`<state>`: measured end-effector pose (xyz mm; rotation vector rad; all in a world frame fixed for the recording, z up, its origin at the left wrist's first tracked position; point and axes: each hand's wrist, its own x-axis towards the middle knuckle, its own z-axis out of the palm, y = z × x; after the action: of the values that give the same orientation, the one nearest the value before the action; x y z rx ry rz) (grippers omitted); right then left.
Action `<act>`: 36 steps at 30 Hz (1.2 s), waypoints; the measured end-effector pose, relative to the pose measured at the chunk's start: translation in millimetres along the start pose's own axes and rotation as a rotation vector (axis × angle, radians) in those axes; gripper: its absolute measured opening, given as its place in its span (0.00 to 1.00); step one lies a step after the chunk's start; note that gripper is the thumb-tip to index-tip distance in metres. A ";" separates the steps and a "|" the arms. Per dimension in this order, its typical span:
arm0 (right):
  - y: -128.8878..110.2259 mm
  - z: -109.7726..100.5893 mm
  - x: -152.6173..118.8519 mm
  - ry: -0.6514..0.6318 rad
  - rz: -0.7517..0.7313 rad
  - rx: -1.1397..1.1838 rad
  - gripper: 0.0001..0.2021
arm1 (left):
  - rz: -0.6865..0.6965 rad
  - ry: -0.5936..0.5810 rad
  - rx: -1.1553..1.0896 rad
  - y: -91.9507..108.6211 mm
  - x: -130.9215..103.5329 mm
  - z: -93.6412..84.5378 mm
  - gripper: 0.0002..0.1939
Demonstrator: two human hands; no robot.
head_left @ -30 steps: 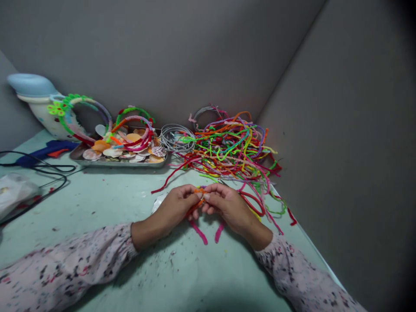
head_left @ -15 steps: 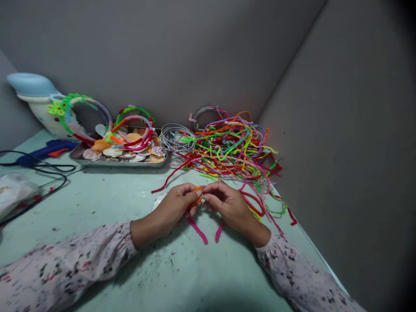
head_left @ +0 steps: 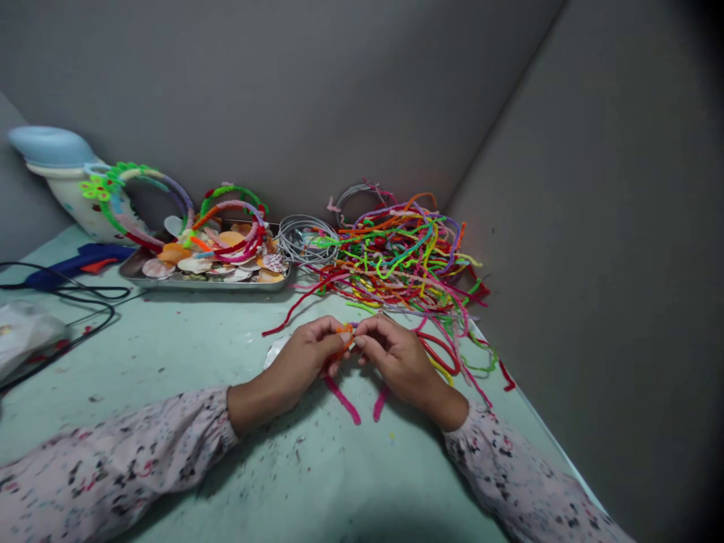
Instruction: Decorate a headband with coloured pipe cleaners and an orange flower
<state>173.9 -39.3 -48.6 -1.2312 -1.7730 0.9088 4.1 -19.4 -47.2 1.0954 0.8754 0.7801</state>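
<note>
An orange pipe cleaner is pinched between the thumb and fingers of my left hand. My right hand meets it fingertip to fingertip, its thumb and forefinger closed at the end of the same orange piece. A bit of purple shows just behind the fingertips. Below the hands, two ends of a pink pipe cleaner stick out toward me, one under each hand; how they join is hidden. Red and yellow loops lie beside my right wrist.
Behind my hands spreads a tangled heap of coloured pipe cleaners. Left of it are a coil of wire and a metal tray with shells and fuzzy hoops. A blue glue gun, its cord and a plastic bag lie farther left.
The view has shifted very slightly. Both hands stay together on the orange pipe cleaner, with only a tiny movement of the fingertips.
</note>
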 end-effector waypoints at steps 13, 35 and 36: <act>1.0 6.3 -2.1 -0.029 0.085 0.245 0.05 | 0.090 -0.049 0.026 -6.6 0.2 -3.9 0.09; -5.5 4.5 -0.8 -0.012 0.161 0.225 0.04 | 0.106 -0.015 0.119 1.4 -1.5 0.0 0.09; -5.1 5.0 -1.0 -0.012 0.161 0.221 0.04 | 0.102 -0.011 0.123 1.7 -1.5 0.0 0.09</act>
<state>167.7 -42.3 -46.5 -1.2371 -1.5514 1.1733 3.2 -20.2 -45.3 1.2599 0.8729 0.8121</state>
